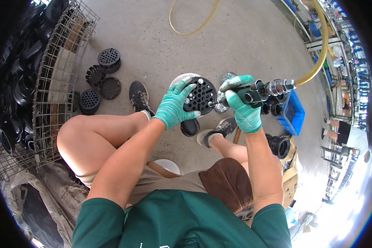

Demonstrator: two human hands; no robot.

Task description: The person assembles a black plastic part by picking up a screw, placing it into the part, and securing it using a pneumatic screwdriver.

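While a grey concrete floor point(140, 41) spreads across the upper part of the head view, shelving point(318, 43) loaded with goods lines the room at two o'clock, and another person point(351, 136) stands far out toward three. Strong light washes out the rim around four o'clock. Four round black grated pieces point(109, 58) sit grouped on the floor at ten o'clock, and a loop of yellowish hose point(194, 29) lies at twelve.

Farther out at ten o'clock stands a wire cage point(62, 62), heaped with glossy black parts point(18, 74), some of them ring-shaped. At three o'clock a blue bin point(300, 113) rests on the floor; its dark contents are hard to make out. Black ring-shaped parts point(280, 147) sit near the right forearm, between three and four o'clock.

Just above the centre, toward one o'clock, is a round black perforated disc point(202, 96). The left grip point(174, 106), gloved in green, is closed on its nine o'clock edge. Also gloved, the right grip point(244, 110) is wrapped around a dark air tool point(252, 96), whose hose leaves toward two o'clock. The tool's tip points at the disc's four o'clock edge; whether they touch, I cannot tell.
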